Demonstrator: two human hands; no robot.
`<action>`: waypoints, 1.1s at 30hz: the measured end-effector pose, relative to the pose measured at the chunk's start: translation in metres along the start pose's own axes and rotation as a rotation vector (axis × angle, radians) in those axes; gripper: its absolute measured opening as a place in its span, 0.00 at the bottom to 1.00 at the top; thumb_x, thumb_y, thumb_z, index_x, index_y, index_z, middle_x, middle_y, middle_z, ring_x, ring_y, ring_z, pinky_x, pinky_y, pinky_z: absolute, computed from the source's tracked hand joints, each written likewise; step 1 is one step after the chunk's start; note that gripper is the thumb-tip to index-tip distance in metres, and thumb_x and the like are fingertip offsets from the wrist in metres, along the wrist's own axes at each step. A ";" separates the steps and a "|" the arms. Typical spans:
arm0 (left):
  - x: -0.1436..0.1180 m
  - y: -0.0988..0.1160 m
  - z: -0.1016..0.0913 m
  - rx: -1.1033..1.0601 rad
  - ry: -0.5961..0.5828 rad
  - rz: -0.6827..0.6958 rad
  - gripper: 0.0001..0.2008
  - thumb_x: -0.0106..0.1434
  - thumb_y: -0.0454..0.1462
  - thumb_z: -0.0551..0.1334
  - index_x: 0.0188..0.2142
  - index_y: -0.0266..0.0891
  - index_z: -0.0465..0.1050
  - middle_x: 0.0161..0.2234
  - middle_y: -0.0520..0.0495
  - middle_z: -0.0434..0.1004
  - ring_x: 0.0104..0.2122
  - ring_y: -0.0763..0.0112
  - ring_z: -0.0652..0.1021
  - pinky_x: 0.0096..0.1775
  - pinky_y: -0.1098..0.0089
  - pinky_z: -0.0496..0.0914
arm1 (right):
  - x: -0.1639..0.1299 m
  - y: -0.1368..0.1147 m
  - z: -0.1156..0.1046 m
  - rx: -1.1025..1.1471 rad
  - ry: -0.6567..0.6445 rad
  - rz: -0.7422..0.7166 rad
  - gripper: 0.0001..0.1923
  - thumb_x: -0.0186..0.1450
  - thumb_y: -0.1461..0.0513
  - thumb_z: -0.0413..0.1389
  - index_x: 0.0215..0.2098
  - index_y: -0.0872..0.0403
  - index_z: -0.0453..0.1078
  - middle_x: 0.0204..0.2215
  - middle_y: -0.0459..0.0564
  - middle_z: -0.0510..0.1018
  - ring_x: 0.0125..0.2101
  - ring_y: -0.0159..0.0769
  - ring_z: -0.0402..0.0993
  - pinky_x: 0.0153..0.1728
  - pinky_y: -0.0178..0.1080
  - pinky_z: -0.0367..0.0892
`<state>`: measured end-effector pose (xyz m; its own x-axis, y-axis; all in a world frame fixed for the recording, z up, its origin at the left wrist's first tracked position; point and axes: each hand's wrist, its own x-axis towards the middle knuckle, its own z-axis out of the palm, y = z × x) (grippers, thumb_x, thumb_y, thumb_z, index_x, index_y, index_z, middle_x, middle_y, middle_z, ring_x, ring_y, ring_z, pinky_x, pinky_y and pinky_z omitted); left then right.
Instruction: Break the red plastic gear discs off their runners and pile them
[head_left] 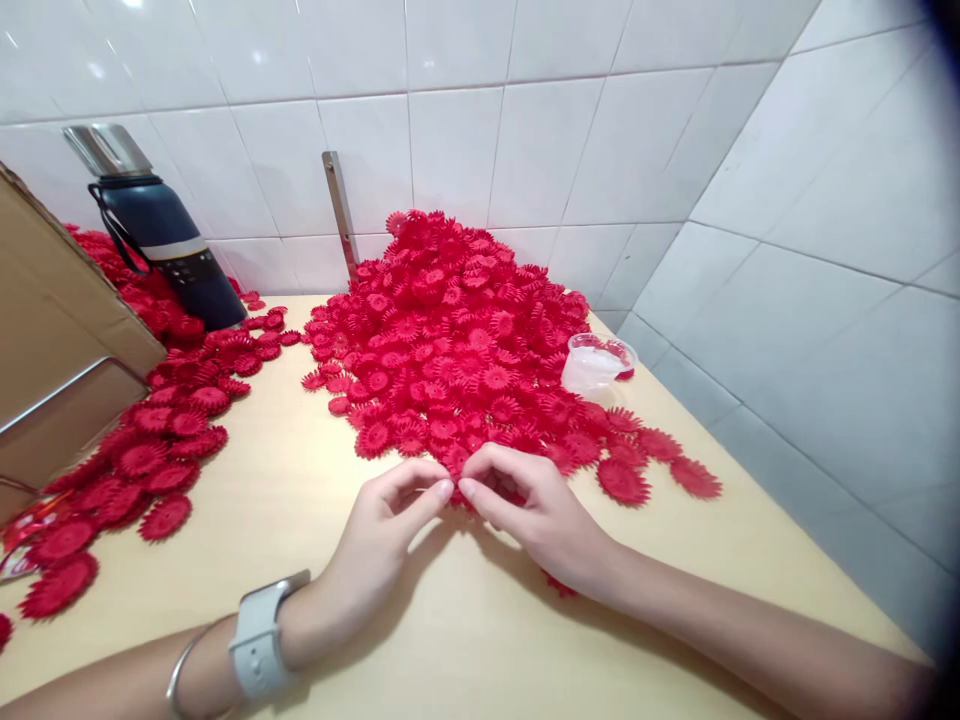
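Observation:
My left hand (386, 515) and my right hand (544, 510) meet over the table, each with thumb and fingertips pinched together. Between the fingertips is a red fringed paper flower (459, 497), mostly hidden by the fingers. Right behind the hands rises a big heap of similar red fringed flowers (450, 340). Another red flower (559, 585) shows partly from beneath my right hand. A pale watch (259, 640) and a thin metal bangle circle my left wrist.
On the pale tabletop (360, 610), more red flowers (142, 460) trail down the left side beside a cardboard box (60, 340). A dark blue flask (176, 245) leans at the back left. A clear plastic cup (592, 368) rests against the heap's right side. Tiled walls (457, 140) close the back and right.

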<state>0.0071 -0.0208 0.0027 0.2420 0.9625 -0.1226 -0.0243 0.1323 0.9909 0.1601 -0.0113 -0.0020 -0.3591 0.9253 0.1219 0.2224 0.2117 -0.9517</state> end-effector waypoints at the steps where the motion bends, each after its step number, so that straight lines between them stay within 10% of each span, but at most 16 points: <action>1: 0.001 0.002 0.000 -0.015 -0.007 -0.008 0.04 0.57 0.34 0.58 0.28 0.37 0.70 0.28 0.51 0.71 0.31 0.73 0.71 0.34 0.74 0.66 | 0.001 -0.001 0.001 0.023 0.027 0.008 0.05 0.60 0.64 0.50 0.26 0.56 0.64 0.21 0.43 0.67 0.21 0.28 0.62 0.21 0.31 0.58; 7: 0.015 0.016 -0.010 0.032 -0.067 0.117 0.03 0.57 0.34 0.58 0.29 0.38 0.70 0.27 0.53 0.71 0.29 0.75 0.71 0.33 0.75 0.66 | 0.020 -0.002 0.004 0.187 0.111 0.025 0.08 0.61 0.60 0.50 0.38 0.54 0.65 0.25 0.44 0.68 0.24 0.28 0.64 0.25 0.32 0.61; 26: 0.026 -0.002 -0.025 0.118 -0.044 0.172 0.03 0.55 0.35 0.60 0.30 0.37 0.68 0.29 0.51 0.70 0.28 0.74 0.70 0.32 0.73 0.66 | 0.018 0.015 0.012 0.176 0.083 0.022 0.04 0.58 0.63 0.54 0.32 0.54 0.64 0.24 0.43 0.69 0.24 0.29 0.66 0.25 0.32 0.63; 33: 0.024 0.001 -0.023 0.108 0.000 0.162 0.04 0.57 0.37 0.58 0.29 0.37 0.68 0.26 0.53 0.68 0.27 0.75 0.68 0.32 0.74 0.64 | 0.016 0.019 0.009 -0.030 0.299 -0.307 0.08 0.56 0.70 0.52 0.28 0.52 0.70 0.35 0.48 0.67 0.34 0.33 0.67 0.29 0.34 0.64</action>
<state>-0.0098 0.0085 -0.0002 0.2433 0.9692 0.0391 0.0415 -0.0506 0.9979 0.1507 0.0043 -0.0208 -0.1347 0.8676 0.4786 0.1738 0.4962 -0.8506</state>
